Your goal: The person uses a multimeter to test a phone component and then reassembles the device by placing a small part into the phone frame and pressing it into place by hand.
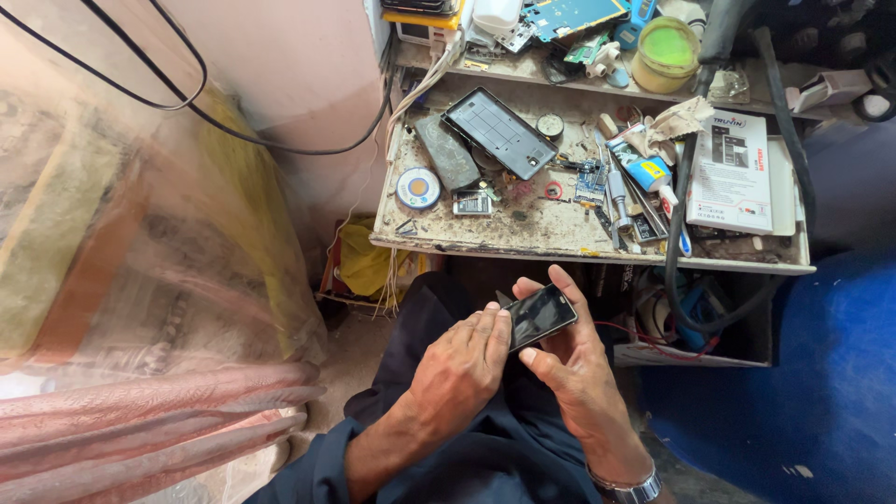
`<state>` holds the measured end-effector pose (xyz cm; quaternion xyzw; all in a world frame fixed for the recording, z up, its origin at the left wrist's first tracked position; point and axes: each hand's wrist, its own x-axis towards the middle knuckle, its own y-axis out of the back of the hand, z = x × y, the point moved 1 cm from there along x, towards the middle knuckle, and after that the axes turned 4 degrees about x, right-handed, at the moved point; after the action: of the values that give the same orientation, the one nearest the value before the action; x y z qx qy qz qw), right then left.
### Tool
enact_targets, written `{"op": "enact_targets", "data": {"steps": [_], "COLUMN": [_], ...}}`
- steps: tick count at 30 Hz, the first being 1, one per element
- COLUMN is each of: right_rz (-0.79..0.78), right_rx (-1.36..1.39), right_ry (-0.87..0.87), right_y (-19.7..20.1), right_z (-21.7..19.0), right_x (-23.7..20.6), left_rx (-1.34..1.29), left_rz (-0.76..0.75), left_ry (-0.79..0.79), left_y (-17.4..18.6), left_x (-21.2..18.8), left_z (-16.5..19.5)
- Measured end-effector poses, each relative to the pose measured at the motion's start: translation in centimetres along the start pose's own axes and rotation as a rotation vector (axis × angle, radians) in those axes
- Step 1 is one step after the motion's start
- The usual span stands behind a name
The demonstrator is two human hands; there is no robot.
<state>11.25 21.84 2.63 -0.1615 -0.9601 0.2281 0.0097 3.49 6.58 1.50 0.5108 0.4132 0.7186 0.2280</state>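
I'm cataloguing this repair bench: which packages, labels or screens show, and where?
Phone: dark glossy screen, held in both hands over the lap.
White package: flat rectangular card, red and black print, bench right.
Blue tube: yellow label, bench centre.
Dark phone panel: lying tilted, bench centre-left.

Two hands point(457, 369), one phone point(539, 315)

A grimy, cluttered workbench point(523, 233) stands far, bearing a black rectangular phone back panel point(497, 132), a round blue-centred solder reel point(418, 188) at left, a white printed box point(731, 172) at right, and a yellow-green lidded jar point(665, 54) farther back.
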Motion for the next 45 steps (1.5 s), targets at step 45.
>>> {"op": "enact_targets", "data": {"steps": [45], "right_rz": [0.051], "right_rx": [-0.006], "right_ry": [0.147], "right_y": [0.1], "right_z": [-0.5], "right_x": [-1.3], "left_rx": [0.048], "left_rz": [0.064], "left_ry": [-0.110], "left_y": [1.2], "left_x": [1.3], "left_z": [0.5]}}
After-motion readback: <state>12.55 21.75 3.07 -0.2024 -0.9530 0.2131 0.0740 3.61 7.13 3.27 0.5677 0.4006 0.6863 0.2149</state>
